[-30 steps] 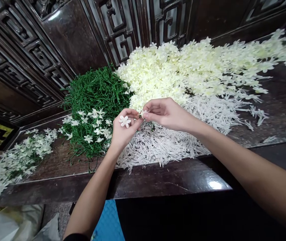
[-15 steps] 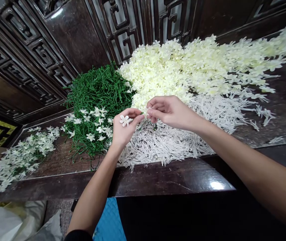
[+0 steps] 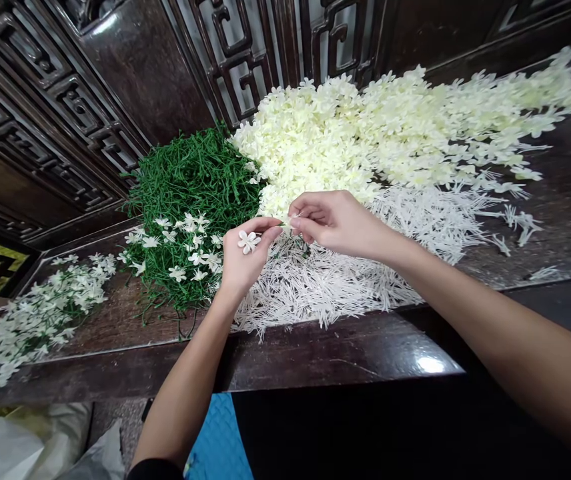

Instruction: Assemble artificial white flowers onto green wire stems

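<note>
My left hand (image 3: 245, 257) is closed around a green stem piece with a small white flower (image 3: 248, 241) showing on it. My right hand (image 3: 333, 221) pinches a small cream flower part at its fingertips, right against the left fingertips. Both hands hover over a heap of white plastic stamens (image 3: 330, 280) on the dark wooden table (image 3: 315, 353). Behind them lies a big heap of cream petals (image 3: 380, 133), to the left a pile of green stems (image 3: 193, 180).
Finished white flowers on green stems (image 3: 180, 247) lie at the left of the green pile, with more (image 3: 35, 313) near the table's left end. A carved dark wooden screen (image 3: 115, 87) backs the table. White bags (image 3: 20, 447) lie on the floor at the lower left.
The hands have stayed together at the fingertips, with only small finger shifts. The view has shifted slightly.
</note>
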`<state>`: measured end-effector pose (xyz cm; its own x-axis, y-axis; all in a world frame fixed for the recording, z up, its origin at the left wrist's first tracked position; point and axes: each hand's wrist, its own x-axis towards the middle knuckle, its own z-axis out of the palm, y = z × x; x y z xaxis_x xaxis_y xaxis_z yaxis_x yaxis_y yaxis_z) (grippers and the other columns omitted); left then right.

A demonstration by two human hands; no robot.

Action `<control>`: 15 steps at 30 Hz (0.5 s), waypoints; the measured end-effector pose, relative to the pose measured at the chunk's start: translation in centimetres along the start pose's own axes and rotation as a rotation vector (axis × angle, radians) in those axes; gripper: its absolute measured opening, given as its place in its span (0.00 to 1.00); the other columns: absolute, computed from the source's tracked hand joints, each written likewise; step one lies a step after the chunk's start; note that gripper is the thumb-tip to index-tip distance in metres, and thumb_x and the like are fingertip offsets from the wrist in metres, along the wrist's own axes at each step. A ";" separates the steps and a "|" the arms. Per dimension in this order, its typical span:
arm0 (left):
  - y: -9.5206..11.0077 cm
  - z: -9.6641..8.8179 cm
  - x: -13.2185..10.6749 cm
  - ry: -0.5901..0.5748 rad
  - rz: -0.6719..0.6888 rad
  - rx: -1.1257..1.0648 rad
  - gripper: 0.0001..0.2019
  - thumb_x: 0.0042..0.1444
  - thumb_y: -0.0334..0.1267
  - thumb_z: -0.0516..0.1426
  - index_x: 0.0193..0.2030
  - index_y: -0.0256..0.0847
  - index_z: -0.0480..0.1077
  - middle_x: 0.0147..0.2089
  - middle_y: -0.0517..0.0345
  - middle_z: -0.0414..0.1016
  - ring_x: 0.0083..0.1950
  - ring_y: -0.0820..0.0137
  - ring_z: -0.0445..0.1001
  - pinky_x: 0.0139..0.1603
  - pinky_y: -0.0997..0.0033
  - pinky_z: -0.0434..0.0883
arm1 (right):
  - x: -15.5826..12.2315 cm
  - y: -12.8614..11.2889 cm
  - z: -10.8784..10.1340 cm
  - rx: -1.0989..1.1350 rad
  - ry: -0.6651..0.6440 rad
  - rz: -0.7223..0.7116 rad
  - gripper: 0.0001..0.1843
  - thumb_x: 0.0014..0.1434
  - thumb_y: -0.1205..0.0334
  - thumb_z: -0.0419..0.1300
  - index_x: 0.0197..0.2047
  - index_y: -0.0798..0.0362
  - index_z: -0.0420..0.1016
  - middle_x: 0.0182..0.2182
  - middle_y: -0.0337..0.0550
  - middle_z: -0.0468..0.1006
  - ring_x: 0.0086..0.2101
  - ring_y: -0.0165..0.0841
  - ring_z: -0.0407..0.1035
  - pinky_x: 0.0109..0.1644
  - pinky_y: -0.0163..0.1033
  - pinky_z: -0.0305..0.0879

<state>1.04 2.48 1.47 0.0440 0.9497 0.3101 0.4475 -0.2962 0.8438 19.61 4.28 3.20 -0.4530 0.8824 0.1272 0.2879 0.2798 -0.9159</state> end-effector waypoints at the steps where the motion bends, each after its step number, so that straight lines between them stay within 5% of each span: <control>1: 0.1 0.0 0.0 -0.003 -0.001 0.001 0.04 0.54 0.35 0.63 0.37 0.39 0.79 0.36 0.54 0.83 0.36 0.69 0.79 0.39 0.68 0.76 | 0.0 0.0 0.0 -0.005 -0.006 -0.004 0.03 0.63 0.65 0.60 0.37 0.56 0.74 0.30 0.45 0.77 0.29 0.31 0.70 0.34 0.42 0.69; 8: 0.0 0.2 0.0 -0.006 -0.028 -0.045 0.04 0.52 0.34 0.64 0.35 0.39 0.78 0.35 0.55 0.82 0.35 0.70 0.79 0.37 0.70 0.75 | 0.0 0.1 0.0 -0.051 -0.020 -0.016 0.06 0.64 0.63 0.58 0.39 0.56 0.75 0.30 0.46 0.77 0.29 0.32 0.70 0.33 0.43 0.69; 15: -0.4 0.3 -0.2 0.010 0.104 0.090 0.02 0.56 0.33 0.61 0.34 0.41 0.76 0.32 0.59 0.82 0.33 0.71 0.79 0.35 0.70 0.74 | 0.0 0.7 0.2 -0.115 -0.022 -0.065 0.06 0.63 0.63 0.58 0.39 0.54 0.75 0.33 0.46 0.79 0.32 0.35 0.73 0.39 0.48 0.71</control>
<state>1.13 2.39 0.96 0.0862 0.9130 0.3987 0.5196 -0.3826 0.7640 19.64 4.44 2.50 -0.4917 0.8528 0.1759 0.3515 0.3792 -0.8560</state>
